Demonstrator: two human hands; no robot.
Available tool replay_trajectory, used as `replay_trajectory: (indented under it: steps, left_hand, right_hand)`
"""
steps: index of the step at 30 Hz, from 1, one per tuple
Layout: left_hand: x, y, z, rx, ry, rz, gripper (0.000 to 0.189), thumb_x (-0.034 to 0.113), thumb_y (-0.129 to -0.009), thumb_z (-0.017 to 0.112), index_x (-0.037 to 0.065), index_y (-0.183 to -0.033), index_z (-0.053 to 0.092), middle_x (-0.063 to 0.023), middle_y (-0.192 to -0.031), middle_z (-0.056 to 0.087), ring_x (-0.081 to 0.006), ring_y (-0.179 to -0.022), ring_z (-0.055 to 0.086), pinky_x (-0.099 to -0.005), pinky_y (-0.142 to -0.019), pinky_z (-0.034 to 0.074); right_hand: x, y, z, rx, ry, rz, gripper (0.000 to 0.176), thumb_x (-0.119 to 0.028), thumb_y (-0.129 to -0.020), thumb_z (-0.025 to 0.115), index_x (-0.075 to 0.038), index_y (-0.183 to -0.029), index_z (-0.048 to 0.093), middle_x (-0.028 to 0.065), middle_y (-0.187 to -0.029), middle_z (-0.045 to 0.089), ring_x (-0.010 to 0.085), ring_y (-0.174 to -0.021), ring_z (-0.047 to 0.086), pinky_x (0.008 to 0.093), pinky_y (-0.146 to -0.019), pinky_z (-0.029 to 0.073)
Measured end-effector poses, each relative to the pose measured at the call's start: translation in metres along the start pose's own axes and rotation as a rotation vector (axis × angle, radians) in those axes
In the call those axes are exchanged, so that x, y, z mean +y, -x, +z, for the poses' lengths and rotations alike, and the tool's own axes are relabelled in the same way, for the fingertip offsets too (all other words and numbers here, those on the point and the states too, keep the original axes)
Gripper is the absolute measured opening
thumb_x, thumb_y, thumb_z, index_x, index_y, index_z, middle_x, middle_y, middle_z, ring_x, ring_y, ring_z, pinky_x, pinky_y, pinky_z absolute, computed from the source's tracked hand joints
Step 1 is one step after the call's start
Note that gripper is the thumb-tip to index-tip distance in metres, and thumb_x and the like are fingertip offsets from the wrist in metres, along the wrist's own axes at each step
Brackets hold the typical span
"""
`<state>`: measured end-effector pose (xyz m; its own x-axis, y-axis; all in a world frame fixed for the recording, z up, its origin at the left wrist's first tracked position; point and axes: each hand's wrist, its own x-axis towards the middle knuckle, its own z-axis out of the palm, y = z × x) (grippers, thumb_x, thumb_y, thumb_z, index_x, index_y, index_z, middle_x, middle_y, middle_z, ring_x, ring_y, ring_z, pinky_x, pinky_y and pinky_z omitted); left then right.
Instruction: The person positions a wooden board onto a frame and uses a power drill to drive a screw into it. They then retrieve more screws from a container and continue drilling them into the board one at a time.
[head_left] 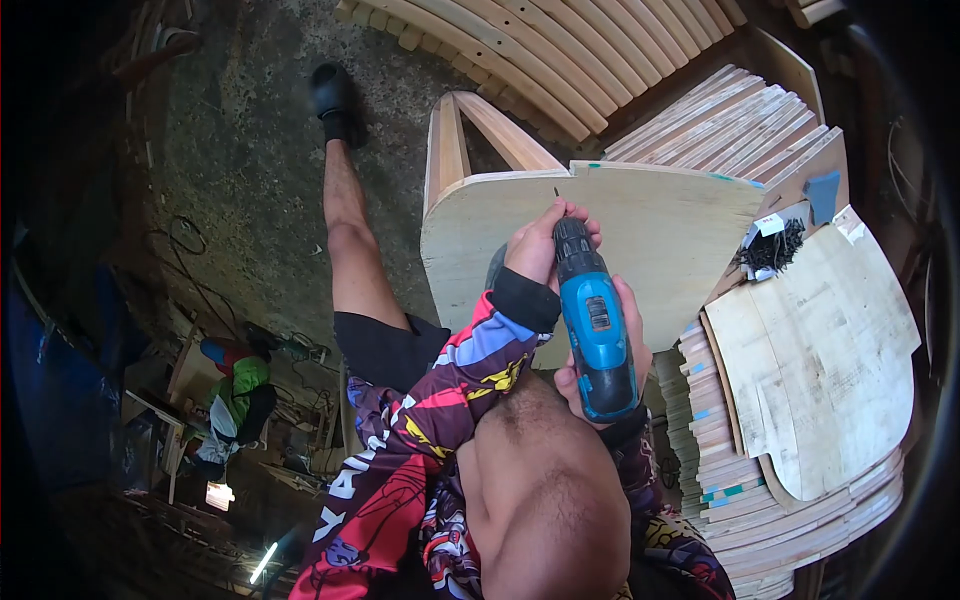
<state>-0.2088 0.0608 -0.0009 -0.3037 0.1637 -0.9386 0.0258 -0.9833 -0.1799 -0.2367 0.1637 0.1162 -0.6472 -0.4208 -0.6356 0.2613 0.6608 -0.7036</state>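
A blue and black cordless drill (597, 335) lies over the pale plywood panel (680, 215), its chuck towards the panel's far edge. My right hand (632, 335) is wrapped round the drill's body from the right, its grip mostly hidden beneath. At the chuck's front, my left hand (537, 243) is closed, its fingertips pinching a thin dark screw (557, 191) whose point sticks out past them. The panel sits on a wooden frame (455, 150) with slanted legs, close to its upper edge.
A box of black screws (772, 245) stands at the right, above a stack of cut plywood panels (820, 350). Bundled wooden strips (720, 115) and curved slats (560, 60) lie beyond. At the lower left, another person (238, 400) is near tools and cables on the concrete floor (240, 150).
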Motion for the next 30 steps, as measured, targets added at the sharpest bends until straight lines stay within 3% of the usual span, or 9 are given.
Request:
replay_trajectory:
  steps: [4,11,20,22,23,30]
  left_hand:
    - [0.006,0.011,0.008,0.023,-0.026,0.003,0.026,0.026,-0.092,0.048,0.000,-0.094,0.052,-0.0143,-0.081,0.060,-0.0224,-0.073,0.061,-0.0320,-0.063,0.052]
    - [0.004,0.005,0.005,0.042,-0.011,-0.039,0.026,0.026,-0.092,0.047,0.000,-0.091,0.052,-0.0147,-0.081,0.060,-0.0225,-0.071,0.061,-0.0324,-0.062,0.052]
    - [0.011,-0.015,-0.008,-0.010,-0.102,-0.002,0.021,0.021,-0.090,0.049,0.001,-0.089,0.052,-0.0133,-0.078,0.059,-0.0216,-0.067,0.060,-0.0326,-0.059,0.052]
    - [0.009,-0.017,-0.010,0.039,-0.075,0.014,0.019,0.020,-0.090,0.050,0.001,-0.087,0.051,-0.0109,-0.077,0.057,-0.0210,-0.066,0.060,-0.0322,-0.058,0.052]
    - [0.011,-0.018,-0.015,0.013,-0.078,0.007,0.019,0.020,-0.089,0.050,0.001,-0.087,0.051,-0.0102,-0.077,0.057,-0.0208,-0.066,0.060,-0.0320,-0.059,0.051]
    - [0.014,-0.013,-0.013,-0.016,-0.135,0.003,0.019,0.020,-0.089,0.051,0.001,-0.086,0.052,-0.0101,-0.077,0.057,-0.0205,-0.066,0.060,-0.0320,-0.059,0.051]
  right_hand:
    - [0.004,0.002,-0.002,0.014,0.035,-0.012,0.096,-0.060,-0.067,0.066,0.002,-0.131,0.031,0.0127,-0.096,0.061,0.0234,-0.081,0.064,0.0319,-0.068,0.052]
    - [-0.001,0.001,-0.004,0.004,0.041,-0.026,0.090,-0.056,-0.067,0.070,-0.002,-0.129,0.035,0.0126,-0.097,0.061,0.0221,-0.082,0.064,0.0316,-0.070,0.052]
    - [-0.011,-0.018,0.004,0.044,0.001,-0.072,0.077,-0.025,-0.066,0.077,-0.006,-0.129,0.037,0.0170,-0.104,0.059,0.0261,-0.087,0.063,0.0325,-0.072,0.051]
    - [-0.011,-0.018,0.005,-0.049,0.124,-0.082,0.078,-0.022,-0.071,0.072,-0.004,-0.133,0.027,0.0152,-0.099,0.059,0.0229,-0.083,0.062,0.0328,-0.071,0.049]
    - [-0.010,-0.017,0.004,-0.083,0.103,-0.050,0.077,-0.016,-0.071,0.070,-0.006,-0.134,0.026,0.0140,-0.094,0.060,0.0240,-0.079,0.062,0.0331,-0.070,0.049]
    - [-0.013,-0.018,0.002,-0.146,0.047,0.134,0.077,-0.011,-0.070,0.068,-0.008,-0.135,0.026,0.0110,-0.083,0.062,0.0225,-0.072,0.063,0.0324,-0.066,0.050]
